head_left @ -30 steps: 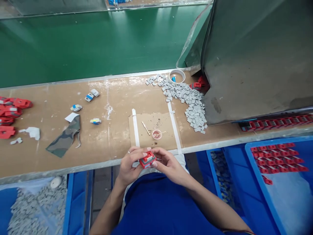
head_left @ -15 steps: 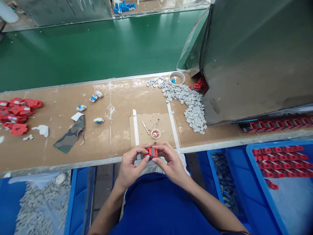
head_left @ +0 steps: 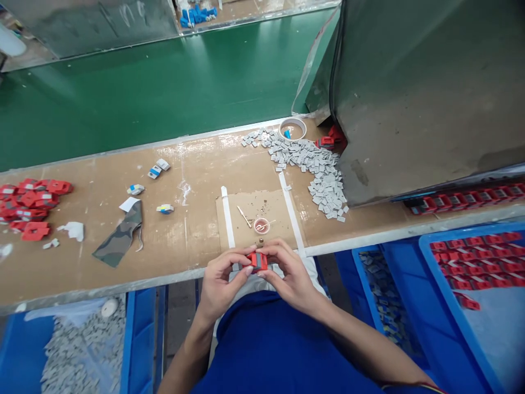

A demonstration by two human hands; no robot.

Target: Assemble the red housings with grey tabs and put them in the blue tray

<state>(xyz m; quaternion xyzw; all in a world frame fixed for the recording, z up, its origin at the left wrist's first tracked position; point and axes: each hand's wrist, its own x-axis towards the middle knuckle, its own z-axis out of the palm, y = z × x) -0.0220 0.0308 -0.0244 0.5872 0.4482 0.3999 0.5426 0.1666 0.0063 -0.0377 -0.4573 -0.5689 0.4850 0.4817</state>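
Between my two hands, at the bench's near edge, is a small red plastic part with a grey strip (head_left: 258, 262). My left hand (head_left: 225, 279) pinches its left side between thumb and fingers. On the other side, my right hand (head_left: 286, 273) grips it the same way. Just beyond my fingers lies a tiny dark metal piece (head_left: 261, 240). Behind that stands a small round cup (head_left: 261, 226) with a thin stick in it. A white pen-like stick (head_left: 244, 216) lies left of the cup on a taped-down cardboard sheet (head_left: 246, 200).
Many grey flat pieces (head_left: 326, 183) spread at the right beside a tape roll (head_left: 292, 129). Red parts (head_left: 35, 200) heap at the far left, near a camouflage cloth (head_left: 120, 238). Blue bins (head_left: 426, 257) flank me below the bench; a metal housing (head_left: 426, 104) rises at right.
The view has shifted slightly. Both hands keep hold of the red part, whose grey strip now shows a little more of its top. Nothing on the bench has visibly moved.
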